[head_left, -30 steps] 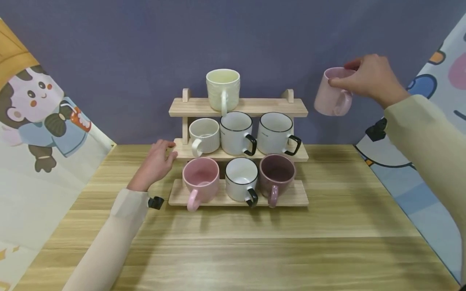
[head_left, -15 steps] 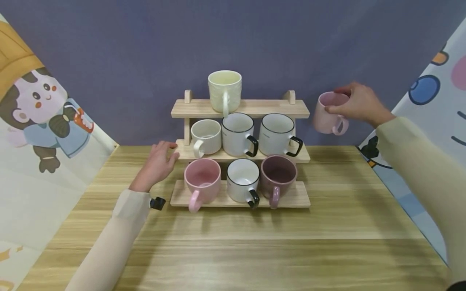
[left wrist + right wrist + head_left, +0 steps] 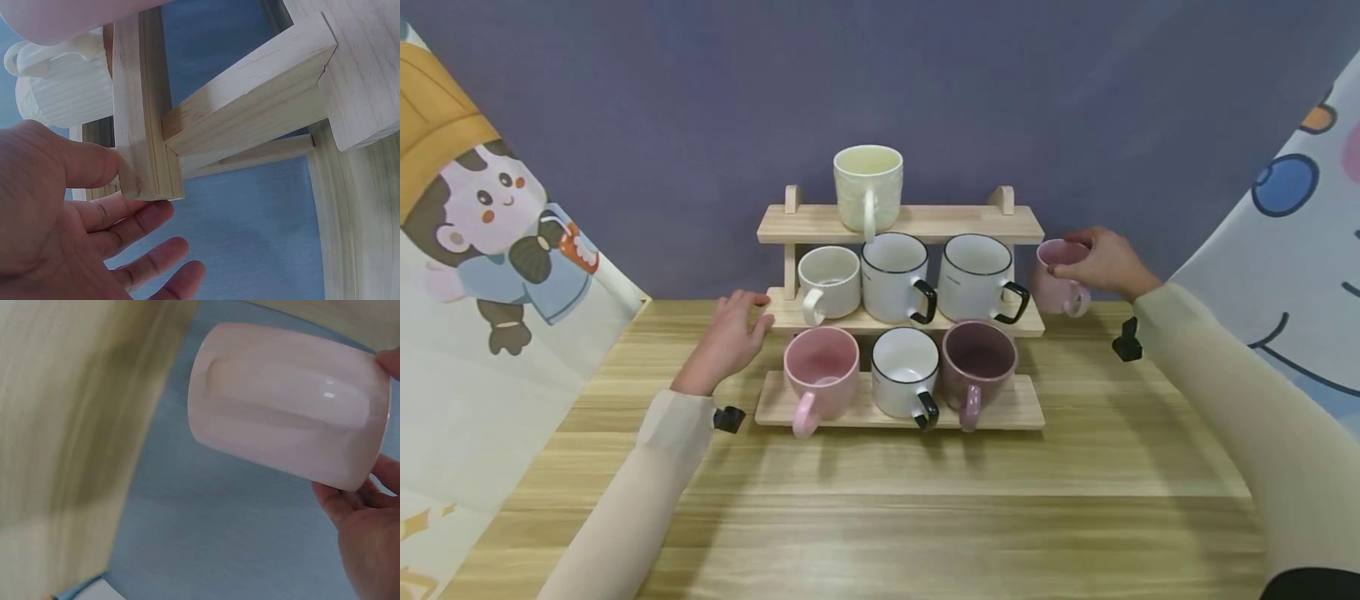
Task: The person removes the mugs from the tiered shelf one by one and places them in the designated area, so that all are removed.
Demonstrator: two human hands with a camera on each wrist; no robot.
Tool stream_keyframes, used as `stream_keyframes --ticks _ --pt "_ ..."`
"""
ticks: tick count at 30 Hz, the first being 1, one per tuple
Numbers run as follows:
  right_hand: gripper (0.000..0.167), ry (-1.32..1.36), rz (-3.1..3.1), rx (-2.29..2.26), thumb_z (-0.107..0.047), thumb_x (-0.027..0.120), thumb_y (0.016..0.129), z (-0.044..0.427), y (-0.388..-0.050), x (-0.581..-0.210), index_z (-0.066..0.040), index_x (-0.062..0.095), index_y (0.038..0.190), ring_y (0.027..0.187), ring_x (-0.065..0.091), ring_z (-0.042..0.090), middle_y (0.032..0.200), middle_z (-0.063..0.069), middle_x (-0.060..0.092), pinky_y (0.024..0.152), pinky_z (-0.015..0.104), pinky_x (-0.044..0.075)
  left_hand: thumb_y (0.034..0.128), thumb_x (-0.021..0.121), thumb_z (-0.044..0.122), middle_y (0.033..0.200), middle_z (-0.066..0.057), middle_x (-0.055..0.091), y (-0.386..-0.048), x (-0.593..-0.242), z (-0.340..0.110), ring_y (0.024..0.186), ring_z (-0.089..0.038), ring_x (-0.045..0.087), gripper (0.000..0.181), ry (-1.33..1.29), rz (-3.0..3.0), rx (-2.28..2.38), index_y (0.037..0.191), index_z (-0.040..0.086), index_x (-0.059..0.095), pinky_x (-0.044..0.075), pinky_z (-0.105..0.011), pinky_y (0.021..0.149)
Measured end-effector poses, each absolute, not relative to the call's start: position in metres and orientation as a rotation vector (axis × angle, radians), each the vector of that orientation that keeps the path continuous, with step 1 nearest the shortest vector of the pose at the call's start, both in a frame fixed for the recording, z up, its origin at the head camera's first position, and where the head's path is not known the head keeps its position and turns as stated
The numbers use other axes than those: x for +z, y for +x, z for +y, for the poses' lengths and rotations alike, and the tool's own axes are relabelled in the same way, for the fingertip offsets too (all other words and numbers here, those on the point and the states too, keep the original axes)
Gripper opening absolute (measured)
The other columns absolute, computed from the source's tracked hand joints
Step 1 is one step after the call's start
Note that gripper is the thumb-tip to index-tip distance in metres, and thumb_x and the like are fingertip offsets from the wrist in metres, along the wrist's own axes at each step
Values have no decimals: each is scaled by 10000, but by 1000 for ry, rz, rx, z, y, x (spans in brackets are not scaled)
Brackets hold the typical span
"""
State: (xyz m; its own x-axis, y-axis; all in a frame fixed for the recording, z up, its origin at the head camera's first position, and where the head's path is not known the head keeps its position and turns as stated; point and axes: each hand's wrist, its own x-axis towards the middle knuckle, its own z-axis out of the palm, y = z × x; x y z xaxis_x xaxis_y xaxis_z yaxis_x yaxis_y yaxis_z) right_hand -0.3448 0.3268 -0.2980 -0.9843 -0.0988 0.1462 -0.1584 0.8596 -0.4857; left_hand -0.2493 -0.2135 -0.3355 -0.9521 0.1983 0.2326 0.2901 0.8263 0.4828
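Your right hand (image 3: 1105, 262) pinches the rim of a pale pink cup (image 3: 1052, 287) between thumb and fingers; the cup is just beside the right end of the middle shelf (image 3: 782, 317), with its handle turned toward you and a bit to the right; I cannot tell if it touches the shelf; your left hand (image 3: 730, 333) pinches the left end of that shelf between thumb and fingers, and its last two fingers stick out loose; on the middle shelf stand a small white cup (image 3: 835, 285) and two white mugs (image 3: 891, 283) with black handles, side by side; a cream cup (image 3: 867, 187) stands alone on the top shelf (image 3: 955, 221); the bottom shelf (image 3: 771, 408) has a bright pink cup (image 3: 822, 379), a smaller white mug (image 3: 895, 387) with a black handle, and a purple cup (image 3: 955, 379); under it all is a wooden table (image 3: 887, 467), and a blue wall (image 3: 700, 167) is behind
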Motion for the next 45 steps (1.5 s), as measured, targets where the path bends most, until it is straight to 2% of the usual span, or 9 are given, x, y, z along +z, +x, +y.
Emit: stream_keyframes --ticks 4,10,20,31,34,41,45 --pt "751 200 -2920 841 -396 730 795 327 -347 -318 72 453 1313 1077 459 422 1239 296 460 865 548 395 991 480 157 1258 -227 455 -249 -336 -211 1141 -379 364 380 -383 -2841 -793 1296 -68 470 321 -522 962" --pt "814 152 -2947 972 -388 748 785 329 -354 -341 65 396 1362 1101 455 415 1274 291 435 873 546 416 992 479 159 1257 -224 456 -249 -337 -208 1141 -373 364 378 -389 -2843 -785 1296 -66 469 323 -514 964" --pt "846 136 -2951 952 -388 758 779 327 -362 -358 103 390 1363 1168 432 449 1305 320 435 920 566 386 988 482 144 1238 -231 463 -251 -336 -207 1129 -383 372 374 -410 -2832 -763 1287 -81 470 296 -501 978" --pt "926 120 -2957 925 -537 728 752 329 -369 -364 99 419 1350 1174 439 453 1298 323 458 922 555 390 995 467 143 1232 -233 461 -250 -333 -208 1107 -383 374 372 -412 -2826 -756 1282 -93 467 307 -496 953" --pt "908 128 -2977 913 -521 717 772 326 -368 -362 103 409 1355 1180 431 460 1304 330 446 930 556 384 996 463 143 1237 -235 457 -249 -332 -209 1106 -381 373 373 -406 -2826 -759 1284 -94 466 313 -498 949" --pt "762 166 -3016 966 -343 682 858 320 -362 -355 103 359 1384 1201 393 477 1326 343 407 952 572 351 994 465 135 1228 -239 460 -249 -334 -212 1110 -383 376 374 -390 -2832 -756 1284 -99 464 317 -501 954" --pt "733 190 -2996 953 -332 680 865 322 -359 -352 110 379 1366 1190 411 476 1330 334 409 944 568 364 995 465 139 1222 -238 461 -248 -334 -212 1108 -382 377 374 -394 -2829 -765 1283 -99 465 320 -504 953"
